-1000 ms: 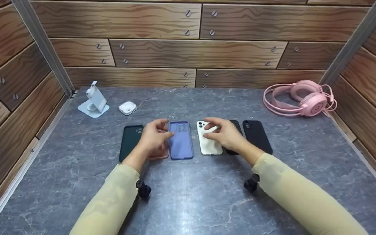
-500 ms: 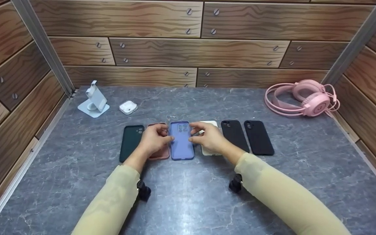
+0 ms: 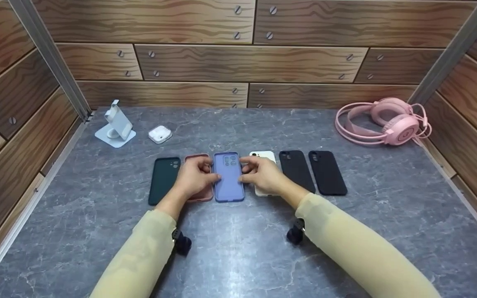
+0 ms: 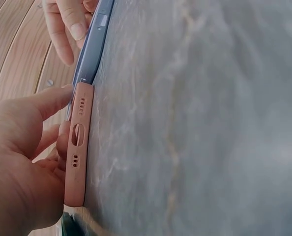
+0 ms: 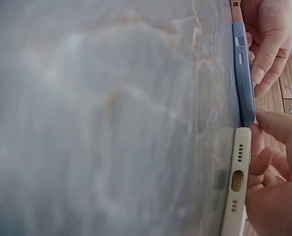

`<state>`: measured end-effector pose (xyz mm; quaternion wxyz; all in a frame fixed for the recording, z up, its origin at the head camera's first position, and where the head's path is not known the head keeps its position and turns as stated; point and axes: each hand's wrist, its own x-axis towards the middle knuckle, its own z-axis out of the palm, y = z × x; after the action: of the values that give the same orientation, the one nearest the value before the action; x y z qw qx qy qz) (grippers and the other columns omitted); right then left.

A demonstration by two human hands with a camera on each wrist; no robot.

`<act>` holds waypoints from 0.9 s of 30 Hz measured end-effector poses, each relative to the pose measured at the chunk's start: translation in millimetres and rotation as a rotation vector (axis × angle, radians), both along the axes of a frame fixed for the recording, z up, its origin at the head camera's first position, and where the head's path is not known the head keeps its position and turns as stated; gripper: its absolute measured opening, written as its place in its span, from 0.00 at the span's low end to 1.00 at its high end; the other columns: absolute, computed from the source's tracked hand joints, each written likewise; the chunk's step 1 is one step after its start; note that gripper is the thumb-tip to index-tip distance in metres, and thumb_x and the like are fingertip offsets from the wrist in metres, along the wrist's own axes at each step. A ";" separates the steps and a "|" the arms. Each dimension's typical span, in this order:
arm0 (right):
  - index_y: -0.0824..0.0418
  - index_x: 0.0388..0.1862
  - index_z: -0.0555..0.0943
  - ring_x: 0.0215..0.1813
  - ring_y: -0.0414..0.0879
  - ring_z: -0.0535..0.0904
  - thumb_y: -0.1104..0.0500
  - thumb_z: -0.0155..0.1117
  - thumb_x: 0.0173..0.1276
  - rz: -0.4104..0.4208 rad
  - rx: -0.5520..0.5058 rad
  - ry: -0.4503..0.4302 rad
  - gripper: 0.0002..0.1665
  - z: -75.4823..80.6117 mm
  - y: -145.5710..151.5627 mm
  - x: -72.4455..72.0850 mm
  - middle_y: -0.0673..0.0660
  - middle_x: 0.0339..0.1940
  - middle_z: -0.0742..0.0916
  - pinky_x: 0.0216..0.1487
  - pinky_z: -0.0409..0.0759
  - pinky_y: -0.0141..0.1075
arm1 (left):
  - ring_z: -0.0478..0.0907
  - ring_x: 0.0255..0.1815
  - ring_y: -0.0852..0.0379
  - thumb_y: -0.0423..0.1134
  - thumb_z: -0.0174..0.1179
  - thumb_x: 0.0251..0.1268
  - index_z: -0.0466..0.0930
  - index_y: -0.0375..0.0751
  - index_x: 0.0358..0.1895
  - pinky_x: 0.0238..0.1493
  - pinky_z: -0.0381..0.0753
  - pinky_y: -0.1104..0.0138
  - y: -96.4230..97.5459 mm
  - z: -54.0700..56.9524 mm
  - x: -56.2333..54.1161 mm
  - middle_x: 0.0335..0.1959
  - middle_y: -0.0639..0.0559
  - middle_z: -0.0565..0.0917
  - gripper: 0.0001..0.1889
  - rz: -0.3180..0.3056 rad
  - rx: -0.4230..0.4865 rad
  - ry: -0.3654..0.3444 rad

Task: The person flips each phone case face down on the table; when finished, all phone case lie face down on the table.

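My left hand (image 3: 193, 177) and right hand (image 3: 264, 177) grip the purple case (image 3: 229, 180); uneven pressure could skew it left into the pink case (image 3: 203, 193).

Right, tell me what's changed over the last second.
The person's right hand moved left, from over the white rectangular phone case to the right edge of the purple rectangular phone case; whether it grips is unclear. The left hand stays by the purple case's left edge; both cases stay put.
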<state>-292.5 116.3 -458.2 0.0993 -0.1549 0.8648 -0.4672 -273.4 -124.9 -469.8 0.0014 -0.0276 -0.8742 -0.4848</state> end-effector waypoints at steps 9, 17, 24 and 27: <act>0.67 0.71 0.80 0.41 0.44 0.82 0.64 0.80 0.64 -0.007 -0.008 -0.010 0.36 -0.7 1.0 -0.4 0.58 0.45 0.88 0.44 0.79 0.30 | 0.82 0.43 0.50 0.37 0.80 0.59 0.87 0.37 0.61 0.49 0.82 0.56 1.9 1.4 0.4 0.41 0.47 0.86 0.25 0.007 -0.008 -0.010; 0.67 0.70 0.80 0.41 0.44 0.82 0.63 0.80 0.65 0.005 0.017 0.007 0.35 -3.0 0.9 -2.2 0.57 0.45 0.88 0.43 0.80 0.31 | 0.82 0.43 0.50 0.37 0.80 0.59 0.87 0.38 0.60 0.50 0.82 0.56 1.4 1.7 0.4 0.41 0.47 0.86 0.24 0.008 -0.017 -0.014; 0.67 0.69 0.81 0.40 0.43 0.82 0.64 0.80 0.65 0.006 0.019 -0.001 0.33 -2.3 0.2 -0.8 0.57 0.45 0.88 0.44 0.80 0.30 | 0.82 0.44 0.50 0.36 0.80 0.59 0.88 0.38 0.59 0.50 0.82 0.55 1.1 0.0 0.0 0.41 0.47 0.86 0.23 0.005 -0.021 -0.012; 0.67 0.69 0.82 0.40 0.43 0.81 0.64 0.79 0.65 0.014 0.014 0.009 0.33 -2.9 0.2 -1.1 0.57 0.45 0.88 0.44 0.80 0.30 | 0.81 0.44 0.50 0.36 0.80 0.60 0.88 0.38 0.59 0.50 0.82 0.55 1.2 -0.3 -0.9 0.41 0.47 0.86 0.23 0.002 -0.027 -0.007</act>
<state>-293.6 116.4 -461.2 0.0999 -0.1625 0.8673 -0.4598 -274.3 -123.7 -470.1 -0.0016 -0.0250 -0.8806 -0.4732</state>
